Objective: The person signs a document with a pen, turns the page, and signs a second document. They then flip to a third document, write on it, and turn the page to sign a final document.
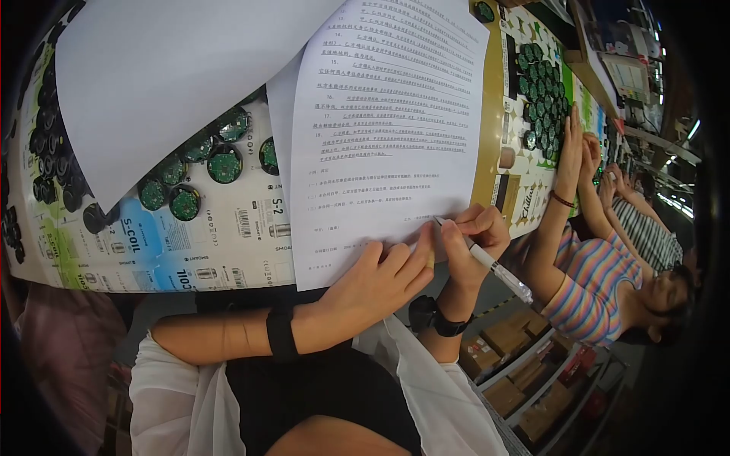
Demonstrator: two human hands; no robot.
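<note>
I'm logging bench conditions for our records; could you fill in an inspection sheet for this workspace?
Surface: table covered with printed white, blue and green material.
Job's things: printed sheet lying under both hands; pen with its tip at the sheet's lower part.
Clutter: large white sheet overlapping round green circuit boards; dark round parts at far left; another cluster of boards at right.
Hands: left hand rests on the printed sheet, fingers extended; right hand grips the pen.
Cables: nothing seen.
Surroundings: a co-worker in a striped top at right, with another person beyond; cardboard boxes on shelving below.
</note>
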